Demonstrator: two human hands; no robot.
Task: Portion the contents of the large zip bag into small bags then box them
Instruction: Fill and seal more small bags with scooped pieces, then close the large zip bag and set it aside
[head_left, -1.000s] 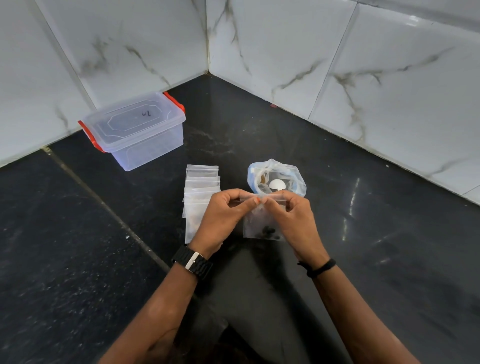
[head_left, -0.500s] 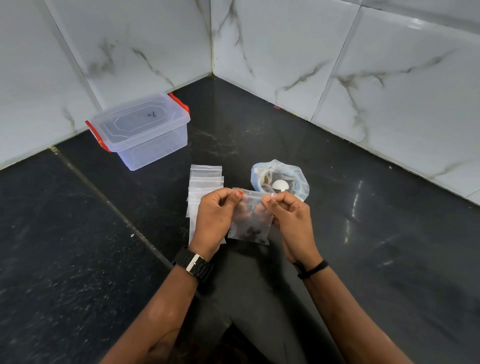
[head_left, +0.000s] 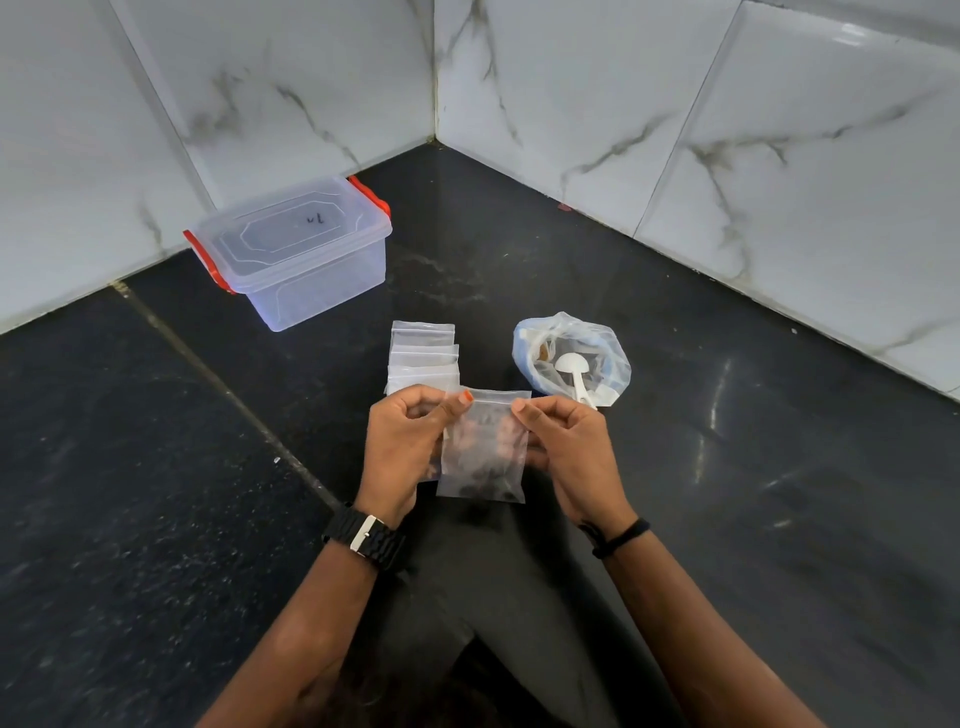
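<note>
Currently, the person holds one small bag (head_left: 483, 452) upright above the black stone worktop (head_left: 156, 493), between both hands. The left hand (head_left: 402, 449) pinches the bag's upper left corner between thumb and forefinger; the remaining fingers (head_left: 415, 402) are curled in toward the palm. The right hand (head_left: 569, 452) pinches the upper right corner in the same manner, with the lower fingers curled behind the bag's right edge. The bag is clear plastic, and dark contents sit along its bottom edge. Whether its top strip is sealed cannot be told.

Beyond the left hand, a stack of empty small bags (head_left: 423, 353) lies flat on the worktop, fanned so that each top strip shows; the near end of the stack is hidden behind the left hand. Just to the right of the stack, the large zip bag (head_left: 571, 358) stands with its mouth rolled open. A white spoon (head_left: 573, 369) rests inside it, bowl up, with the handle leaning toward the right hand. Some brownish contents show inside the bag next to the spoon.

Farther back and to the left, near the tiled wall (head_left: 727, 156), stands a clear plastic box (head_left: 296, 254). Its lid is on, and red latches sit at both ends. The box is well apart from the hands.

A black watch (head_left: 366, 535) is on the left wrist, and a thin black band (head_left: 618, 538) is on the right wrist.
</note>
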